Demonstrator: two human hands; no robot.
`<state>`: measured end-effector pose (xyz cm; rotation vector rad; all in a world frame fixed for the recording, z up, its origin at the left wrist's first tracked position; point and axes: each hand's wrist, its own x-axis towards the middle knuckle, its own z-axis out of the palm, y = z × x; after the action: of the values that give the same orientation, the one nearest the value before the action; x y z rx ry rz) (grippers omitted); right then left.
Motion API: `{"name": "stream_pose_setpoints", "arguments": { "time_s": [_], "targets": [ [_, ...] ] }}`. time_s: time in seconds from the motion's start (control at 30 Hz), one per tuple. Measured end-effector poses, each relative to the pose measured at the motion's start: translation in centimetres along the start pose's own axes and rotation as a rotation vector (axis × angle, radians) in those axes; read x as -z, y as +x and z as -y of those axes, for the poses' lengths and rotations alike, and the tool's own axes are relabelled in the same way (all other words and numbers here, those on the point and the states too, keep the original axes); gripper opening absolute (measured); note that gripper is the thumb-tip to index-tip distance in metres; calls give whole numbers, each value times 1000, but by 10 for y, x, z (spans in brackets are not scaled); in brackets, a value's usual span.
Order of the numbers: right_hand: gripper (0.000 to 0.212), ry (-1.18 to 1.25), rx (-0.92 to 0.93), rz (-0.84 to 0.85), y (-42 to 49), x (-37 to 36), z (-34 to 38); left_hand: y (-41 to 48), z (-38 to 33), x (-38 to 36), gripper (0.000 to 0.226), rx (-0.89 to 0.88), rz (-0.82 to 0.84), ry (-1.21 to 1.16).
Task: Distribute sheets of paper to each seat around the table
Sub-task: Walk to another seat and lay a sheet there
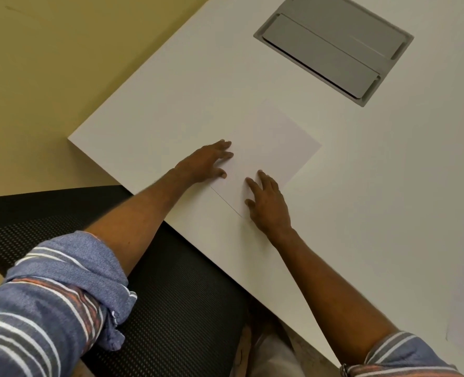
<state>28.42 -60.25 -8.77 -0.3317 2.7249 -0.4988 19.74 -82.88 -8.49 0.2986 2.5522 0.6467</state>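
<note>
A blank white sheet of paper (pixel 269 151) lies flat on the white table (pixel 187 93), near its front edge and close to the left corner. My left hand (pixel 207 163) rests with straight fingers on the sheet's left edge. My right hand (pixel 269 204) lies flat on the sheet's near corner, fingers spread. Neither hand grips the paper. Both forearms reach out over a black mesh chair (pixel 171 308) pushed up to the table.
A grey cable-port flap (pixel 334 47) is set into the tabletop beyond the sheet. The table's corner (pixel 70 138) juts left over a tan floor (pixel 35 77). More white tabletop extends to the right.
</note>
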Motion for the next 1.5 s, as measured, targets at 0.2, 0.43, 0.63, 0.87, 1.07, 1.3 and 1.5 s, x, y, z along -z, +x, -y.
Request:
{"name": "stream_pose_setpoints", "arguments": {
  "time_s": [0.2, 0.43, 0.63, 0.87, 1.07, 1.3, 1.5],
  "targets": [
    [59, -8, 6, 1, 0, -1, -1, 0, -5, 1, 74, 4, -9, -11],
    [60, -50, 44, 20, 4, 5, -5, 4, -7, 2, 74, 30, -4, 42],
    [60, -56, 44, 20, 4, 4, -4, 4, -7, 0, 74, 44, -8, 29],
    [60, -63, 46, 32, 4, 7, -5, 5, -6, -1, 73, 53, -5, 31],
    [59, -86, 61, 41, 3, 14, -6, 3, -7, -1, 71, 50, -9, 32],
    [65, -57, 52, 4, 5, 22, -11, 0, -4, 0, 69, 35, -23, 35],
    [74, -45, 81, 96, 12, 24, -16, -2, -2, -6, 81, -7, 44, 97]
  ]
}}
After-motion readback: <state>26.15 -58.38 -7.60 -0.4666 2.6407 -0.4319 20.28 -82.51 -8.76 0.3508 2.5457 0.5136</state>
